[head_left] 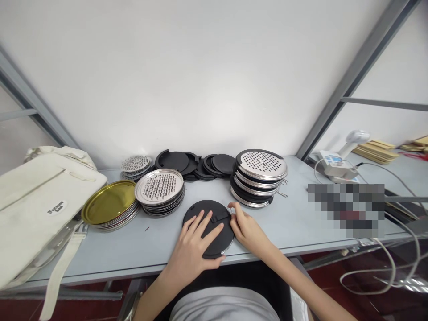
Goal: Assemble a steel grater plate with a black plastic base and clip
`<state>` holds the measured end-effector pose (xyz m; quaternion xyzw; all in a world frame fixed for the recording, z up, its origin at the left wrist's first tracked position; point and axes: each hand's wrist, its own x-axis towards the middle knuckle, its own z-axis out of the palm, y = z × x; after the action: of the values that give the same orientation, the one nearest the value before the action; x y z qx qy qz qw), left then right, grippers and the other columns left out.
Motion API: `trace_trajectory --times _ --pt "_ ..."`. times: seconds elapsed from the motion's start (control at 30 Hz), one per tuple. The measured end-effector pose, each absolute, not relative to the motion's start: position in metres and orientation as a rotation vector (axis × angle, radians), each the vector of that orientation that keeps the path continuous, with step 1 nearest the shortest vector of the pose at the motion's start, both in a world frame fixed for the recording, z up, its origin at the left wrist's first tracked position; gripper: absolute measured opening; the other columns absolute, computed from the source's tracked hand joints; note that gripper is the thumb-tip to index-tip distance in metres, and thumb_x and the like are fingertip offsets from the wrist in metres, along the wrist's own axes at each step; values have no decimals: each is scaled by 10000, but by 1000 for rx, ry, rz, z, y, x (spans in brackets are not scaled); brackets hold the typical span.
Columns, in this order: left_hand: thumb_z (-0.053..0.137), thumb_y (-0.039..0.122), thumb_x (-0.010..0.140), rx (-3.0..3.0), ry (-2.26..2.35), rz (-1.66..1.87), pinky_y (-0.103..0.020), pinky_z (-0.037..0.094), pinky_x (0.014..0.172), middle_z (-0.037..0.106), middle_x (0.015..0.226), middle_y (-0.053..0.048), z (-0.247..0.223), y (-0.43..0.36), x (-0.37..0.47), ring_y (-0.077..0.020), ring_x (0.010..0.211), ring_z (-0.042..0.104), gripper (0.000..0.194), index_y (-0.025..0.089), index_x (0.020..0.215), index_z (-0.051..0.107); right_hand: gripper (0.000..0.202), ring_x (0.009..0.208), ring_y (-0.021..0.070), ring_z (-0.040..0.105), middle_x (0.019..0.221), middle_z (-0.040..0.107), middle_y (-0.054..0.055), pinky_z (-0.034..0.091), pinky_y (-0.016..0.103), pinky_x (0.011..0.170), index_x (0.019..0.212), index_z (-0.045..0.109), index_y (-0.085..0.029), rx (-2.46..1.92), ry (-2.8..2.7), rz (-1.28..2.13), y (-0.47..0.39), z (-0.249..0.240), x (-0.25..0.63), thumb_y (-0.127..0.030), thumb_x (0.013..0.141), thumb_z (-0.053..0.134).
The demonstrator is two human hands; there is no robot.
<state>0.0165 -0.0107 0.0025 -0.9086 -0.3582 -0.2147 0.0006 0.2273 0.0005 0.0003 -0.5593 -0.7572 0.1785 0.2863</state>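
Observation:
A round black plastic disc [214, 243] with a silvery metal rim lies on the table in front of me. My left hand [194, 243] rests on top of it, fingers spread flat and thumb by its front edge. At the disc's upper right, my right hand [243, 223] has its thumb and index finger closed around a small metal wire loop [230, 209], partly hidden by the fingers. Beyond the right hand stands a stack of black discs paired with metal grater plates [262, 164], with wire loops sticking out at its right.
Round metal grater plates [159, 186] are stacked left of centre, beside gold-coloured round lids [110, 203]. Black plastic rings and discs [177, 161] lie along the wall. A cream bag [43, 200] sits at far left. Cables [389, 263] and a white handheld device [351, 142] are at right.

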Motion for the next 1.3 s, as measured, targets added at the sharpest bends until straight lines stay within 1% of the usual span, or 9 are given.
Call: trace_trajectory --times 0.17,0.37,0.53,0.7,0.87,1.03,1.3 --pt "622 502 793 -2858 -1139 -657 -459 300 1070 303 1495 -55 2 -11 16 -303 1354 296 655 310 1383 410 250 632 201 580 707 575 22 434 281 619 1145 371 -167 -1498 -2033 447 0 0 227 -150 901 316" --pt "645 480 782 -2852 -1104 -679 -469 305 1063 321 1484 -77 2 -11 17 -315 1348 305 662 286 1376 427 268 673 218 591 724 590 38 437 299 634 1149 372 -149 -1506 -2061 384 0 -1 227 -141 887 312" --pt "656 472 772 -2836 -1094 -678 -464 320 1060 341 1474 -79 3 -11 17 -317 1336 327 661 279 1367 442 253 652 214 586 733 594 44 434 297 626 1131 375 -151 -1540 -2064 345 0 -1 226 -137 886 309" --pt "651 485 773 -2840 -1093 -678 -465 323 1057 328 1481 -71 2 -11 17 -314 1341 320 676 298 1379 420 238 658 214 584 733 586 42 439 299 634 1128 367 -153 -1537 -2057 367 -1 -1 226 -148 900 302" --pt "671 461 761 -2840 -1083 -690 -466 332 1052 328 1481 -77 3 -11 17 -322 1334 331 676 289 1371 436 234 634 202 572 700 552 19 434 288 617 1132 360 -157 -1534 -2047 393 -2 -1 227 -148 903 308" --pt "658 471 772 -2857 -1097 -665 -464 327 1056 313 1488 -73 3 -11 18 -315 1346 314 669 296 1375 427 237 632 195 568 719 555 21 437 289 624 1131 351 -166 -1532 -2043 401 -2 -2 227 -138 899 313" --pt "673 445 760 -2848 -1082 -679 -475 345 1043 339 1474 -83 4 -11 18 -329 1328 342 676 287 1373 434 224 623 194 564 708 546 19 440 285 619 1125 362 -164 -1499 -2013 421 -3 -1 227 -147 907 309"
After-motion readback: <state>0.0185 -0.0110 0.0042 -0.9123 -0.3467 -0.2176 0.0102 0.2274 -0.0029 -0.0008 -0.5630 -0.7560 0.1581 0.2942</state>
